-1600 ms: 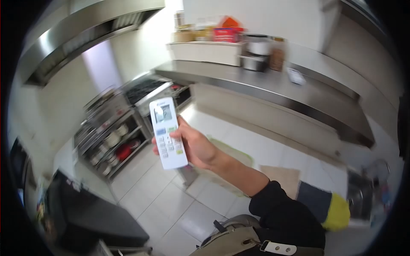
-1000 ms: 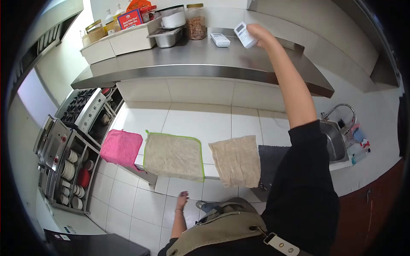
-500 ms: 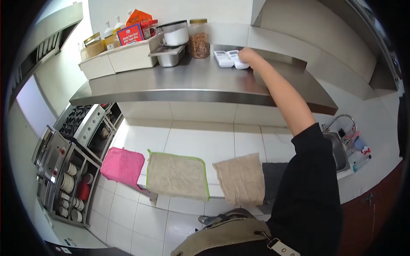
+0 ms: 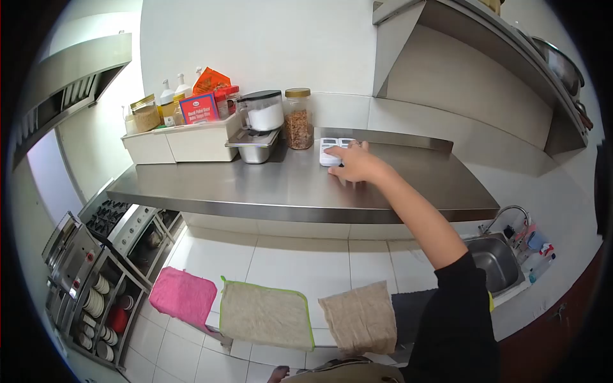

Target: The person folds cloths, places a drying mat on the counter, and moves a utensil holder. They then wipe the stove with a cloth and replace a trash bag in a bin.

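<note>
My right hand [image 4: 355, 163] reaches over a pair of small white plastic devices [image 4: 329, 154] with grey panels on top, side by side on the steel shelf [image 4: 255, 188]. Its fingers are spread; the index finger lies over the left device and the thumb points down near its front edge. Most of the right device is covered by the hand. At the bottom edge a small brown shape [image 4: 279, 374] shows, seemingly part of my left hand, with its fingers not clear. Left of the devices stands a gold-lidded jar [image 4: 299, 124] of brown bits.
A dark-lidded clear container [image 4: 264, 115] sits on a steel pan [image 4: 254, 152], beside a white bin [image 4: 185, 145] of bottles and packets. Below hang a pink cloth [image 4: 183, 292], a green-edged cloth [image 4: 266, 315] and a beige cloth [image 4: 361, 317]. A sink [image 4: 495, 262] is at right; a steel shelf overhangs upper right.
The view has tilted up, so the shelf and cloths sit lower in it. My right hand has shifted left across the white devices, its fingers now spread.
</note>
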Demonstrator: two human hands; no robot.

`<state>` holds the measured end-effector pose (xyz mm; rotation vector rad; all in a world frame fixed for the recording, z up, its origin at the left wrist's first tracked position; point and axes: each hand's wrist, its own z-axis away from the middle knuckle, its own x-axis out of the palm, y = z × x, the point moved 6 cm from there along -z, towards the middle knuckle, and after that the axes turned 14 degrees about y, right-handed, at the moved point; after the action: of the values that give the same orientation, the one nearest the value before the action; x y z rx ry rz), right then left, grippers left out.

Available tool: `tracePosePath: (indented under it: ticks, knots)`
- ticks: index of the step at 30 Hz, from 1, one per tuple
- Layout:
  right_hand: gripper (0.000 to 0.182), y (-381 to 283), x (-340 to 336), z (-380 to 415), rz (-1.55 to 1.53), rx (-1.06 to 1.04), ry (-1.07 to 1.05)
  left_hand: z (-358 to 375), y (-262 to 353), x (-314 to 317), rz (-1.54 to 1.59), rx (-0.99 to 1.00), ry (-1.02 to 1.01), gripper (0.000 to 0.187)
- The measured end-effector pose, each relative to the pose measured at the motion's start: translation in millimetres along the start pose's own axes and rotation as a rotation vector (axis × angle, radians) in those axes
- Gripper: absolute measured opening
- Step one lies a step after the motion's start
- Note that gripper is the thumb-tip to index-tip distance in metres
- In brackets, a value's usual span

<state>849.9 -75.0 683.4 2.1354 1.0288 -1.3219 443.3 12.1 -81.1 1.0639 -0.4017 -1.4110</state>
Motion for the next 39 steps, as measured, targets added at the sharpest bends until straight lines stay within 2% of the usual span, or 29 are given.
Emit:
tracePosePath:
  ticks: [1,2,3,5,6,8,10,12,13,18,24,26,28,30,31,32,33,34,35,36,37,38,39]
  knots:
    - [0.059,-2,4,-3,-0.001,0.003,0.000,-12,4,-2,0.028,0.056,0.000,0.041]
    - [0.053,-5,7,-7,0.020,-0.028,0.053,-13,4,-11,0.359,-0.183,0.188,0.036]
    - [0.047,-7,11,-10,0.041,-0.060,0.106,-18,11,-18,0.358,-0.186,0.188,0.036]
    - [0.044,-4,24,-19,0.023,-0.098,0.161,-10,1,-28,0.430,-0.329,0.242,0.034]
    - [0.041,-4,26,-22,0.007,-0.136,0.223,-6,6,-34,0.266,-0.067,0.203,0.032]
    - [0.040,-1,26,-26,0.030,-0.139,0.211,-5,-40,-25,0.348,-0.261,0.240,0.030]
    - [0.038,9,28,-35,0.059,-0.130,0.203,1,-73,-14,0.585,-0.520,0.289,0.028]
    - [0.038,5,19,-34,0.054,-0.151,0.189,35,-90,-15,0.196,-0.436,0.224,0.028]
    - [0.039,3,17,-34,0.056,-0.171,0.182,46,-91,-16,0.126,-0.423,0.209,0.028]
    - [0.038,2,25,-38,0.027,-0.159,0.135,84,-103,-13,0.076,-0.451,0.212,0.029]
    - [0.039,-7,16,-32,0.070,-0.192,0.176,113,-112,-4,0.060,-0.456,0.247,0.029]
    - [0.038,-13,3,-25,0.024,-0.148,0.357,114,-109,-5,0.049,-0.429,0.273,0.030]
    - [0.034,-51,-35,4,0.004,-0.257,0.521,110,-104,-11,0.042,-0.368,0.334,0.030]
    - [0.030,-93,-63,49,-0.185,-0.412,0.724,97,-90,-25,0.064,-0.291,0.459,0.030]
    - [0.029,-111,-66,73,-0.285,-0.501,0.748,91,-84,-35,0.156,-0.307,0.559,0.030]
    - [0.027,-127,-64,98,-0.391,-0.585,0.765,91,-79,-39,0.535,-0.429,0.694,0.033]
    - [0.028,-141,-50,120,-0.410,-0.669,0.646,89,-63,-61,0.507,-0.371,0.788,0.037]
    - [0.028,-154,-36,142,-0.429,-0.754,0.527,102,-15,-96,0.345,-0.182,0.990,0.038]
    - [0.028,-163,-18,159,-0.500,-0.703,0.360,91,-23,-116,0.391,-0.095,1.129,0.037]
    - [0.028,-170,4,171,-0.563,-0.657,0.193,111,35,-148,0.349,-0.023,1.242,0.035]
    - [0.028,-171,34,175,-0.625,-0.556,0.022,118,64,-173,0.334,0.091,1.383,0.031]
    - [0.028,-169,72,178,-0.678,-0.452,-0.153,128,101,-195,0.422,0.136,1.405,0.029]
    - [0.029,-161,114,178,-0.687,-0.350,-0.230,139,140,-215,0.508,0.183,1.422,0.028]
